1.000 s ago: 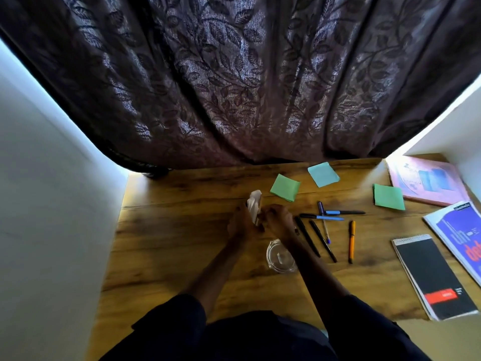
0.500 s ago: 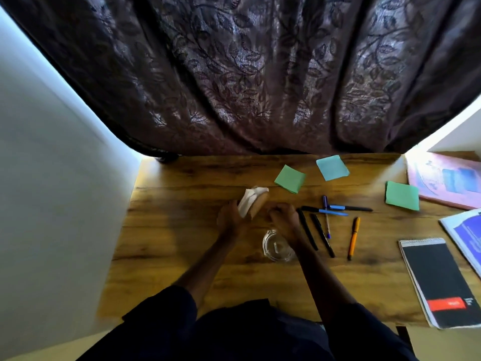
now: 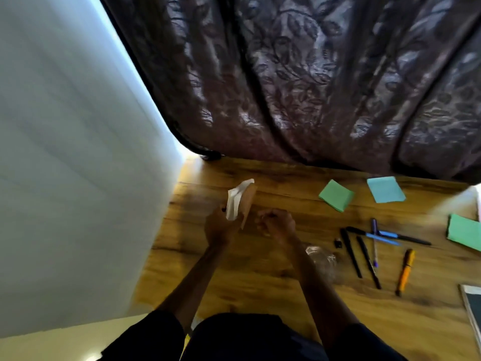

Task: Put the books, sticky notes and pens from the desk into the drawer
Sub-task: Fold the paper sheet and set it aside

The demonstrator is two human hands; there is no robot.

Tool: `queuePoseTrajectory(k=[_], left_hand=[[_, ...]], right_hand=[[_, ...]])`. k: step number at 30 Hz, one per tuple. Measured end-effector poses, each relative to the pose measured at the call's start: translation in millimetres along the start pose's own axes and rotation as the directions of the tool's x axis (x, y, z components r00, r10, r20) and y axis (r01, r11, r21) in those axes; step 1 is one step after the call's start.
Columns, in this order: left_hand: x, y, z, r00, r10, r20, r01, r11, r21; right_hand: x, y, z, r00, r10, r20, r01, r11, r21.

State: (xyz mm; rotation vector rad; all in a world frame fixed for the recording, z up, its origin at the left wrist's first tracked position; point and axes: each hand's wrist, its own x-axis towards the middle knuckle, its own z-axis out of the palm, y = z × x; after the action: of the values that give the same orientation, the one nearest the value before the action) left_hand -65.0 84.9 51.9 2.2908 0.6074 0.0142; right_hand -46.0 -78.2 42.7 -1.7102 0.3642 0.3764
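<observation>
- Watching the feed, I see the largest change is the view itself. It has swung left, so the pale blank wall (image 3: 78,178) fills that side. The books have slid off to the right, leaving only a corner of the black top-bound notebook (image 3: 472,306).
- The hands have parted. The left hand (image 3: 220,227) now grips the small white-and-tan folded paper pad (image 3: 238,201) alone, raised over the wooden tabletop (image 3: 260,290). The right hand (image 3: 277,225) is just beside it with fingers curled, and I cannot tell whether it pinches anything.
- I judge the task barely begun: one pad is in hand and the drawer is out of view.
- Still lying on the wood are the green square sticky-note pad (image 3: 336,195), the light blue sticky-note pad (image 3: 385,189) and a second green pad (image 3: 464,234) at the right edge.
- The black pens (image 3: 351,254), the blue pens (image 3: 382,237) and the orange pen (image 3: 405,272) lie scattered right of the hands.
- The dark leaf-patterned curtain (image 3: 312,87) closes the far edge and the wall closes the left.
- Open room is the bare wood left of the hands and toward the near edge.
- The clear glass jar (image 3: 321,259) is just beside the right forearm, between it and the pens, so a reach that way could knock it.
- A tiny black cap (image 3: 337,243) lies beside the nearest black pen.
</observation>
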Motion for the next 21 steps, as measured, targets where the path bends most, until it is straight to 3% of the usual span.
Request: queuePoseTrajectory(k=[8, 21], left_hand=[[67, -55, -68, 0.972, -0.091, -0.216, 0.090, 0.996, -0.017], [137, -92, -68, 0.981, -0.157, -0.112, 0.167, 0.983, 0.081]], right_hand=[[16, -8, 83, 0.984, -0.020, 0.178, 0.042, 0.992, -0.121], [38, -26, 129, 0.969, 0.063, 0.238, -0.004, 0.970, -0.241]])
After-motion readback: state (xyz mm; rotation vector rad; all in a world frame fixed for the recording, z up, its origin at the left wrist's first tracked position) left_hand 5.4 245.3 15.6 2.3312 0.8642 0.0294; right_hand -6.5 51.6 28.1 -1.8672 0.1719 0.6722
